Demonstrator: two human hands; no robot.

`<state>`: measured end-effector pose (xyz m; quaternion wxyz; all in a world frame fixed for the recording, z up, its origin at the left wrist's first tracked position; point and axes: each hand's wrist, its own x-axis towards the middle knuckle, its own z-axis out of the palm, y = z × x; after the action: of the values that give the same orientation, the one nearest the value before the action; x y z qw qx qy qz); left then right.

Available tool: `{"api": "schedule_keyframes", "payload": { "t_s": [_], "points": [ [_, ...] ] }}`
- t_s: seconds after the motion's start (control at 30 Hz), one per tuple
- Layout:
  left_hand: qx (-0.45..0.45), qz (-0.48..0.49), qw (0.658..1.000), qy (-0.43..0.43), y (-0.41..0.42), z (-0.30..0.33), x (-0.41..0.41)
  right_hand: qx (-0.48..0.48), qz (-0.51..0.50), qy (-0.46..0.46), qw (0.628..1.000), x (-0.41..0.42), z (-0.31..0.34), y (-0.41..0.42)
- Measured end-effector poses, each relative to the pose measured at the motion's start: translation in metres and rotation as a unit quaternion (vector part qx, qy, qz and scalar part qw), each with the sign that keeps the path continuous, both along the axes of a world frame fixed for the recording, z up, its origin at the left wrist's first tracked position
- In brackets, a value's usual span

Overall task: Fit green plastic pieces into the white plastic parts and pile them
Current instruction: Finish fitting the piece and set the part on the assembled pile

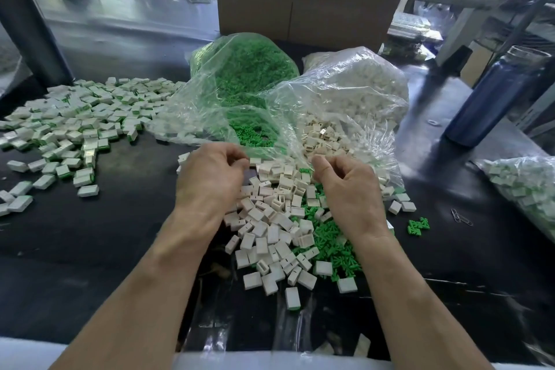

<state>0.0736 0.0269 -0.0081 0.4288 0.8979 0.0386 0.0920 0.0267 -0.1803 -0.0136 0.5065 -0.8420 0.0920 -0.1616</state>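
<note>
Loose white parts [271, 219] lie heaped on the black table in front of me, mixed with green pieces [330, 246] on their right side. My left hand [210, 180] hovers over the heap's left edge with curled fingers, and its fingertips pinch a white part [255, 161]. My right hand [348, 189] is over the heap's right edge, fingers curled under and thumb out. Its palm is hidden, so I cannot see whether it holds anything. Behind the hands are an open clear bag of green pieces [240, 69] and one of white parts [354, 90].
A wide spread of fitted white-and-green parts [78, 126] covers the left of the table. Another bag of fitted parts [528, 186] lies at the right edge. A blue bottle [492, 96] stands back right, a cardboard box [300, 3] behind the bags. Paper clips [461, 216] lie at the right.
</note>
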Motion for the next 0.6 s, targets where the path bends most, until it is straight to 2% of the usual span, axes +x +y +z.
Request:
{"api": "schedule_keyframes", "payload": {
  "t_s": [0.1, 0.3, 0.47, 0.6],
  "points": [
    [0.065, 0.040, 0.997, -0.004, 0.014, -0.001, 0.009, -0.055, -0.002, 0.037, 0.998, 0.000, 0.003, -0.002],
    [0.155, 0.099, 0.983, -0.021, 0.028, -0.002, 0.019, -0.096, -0.015, 0.051, 0.994, -0.001, 0.008, -0.010],
    [0.139, 0.065, 0.988, -0.017, 0.016, -0.003, 0.013, -0.104, -0.007, 0.069, 0.992, -0.001, 0.010, -0.013],
    [0.050, -0.020, 0.998, 0.015, -0.001, -0.003, 0.002, -0.129, 0.014, 0.098, 0.987, -0.004, 0.014, -0.019]
  ]
}}
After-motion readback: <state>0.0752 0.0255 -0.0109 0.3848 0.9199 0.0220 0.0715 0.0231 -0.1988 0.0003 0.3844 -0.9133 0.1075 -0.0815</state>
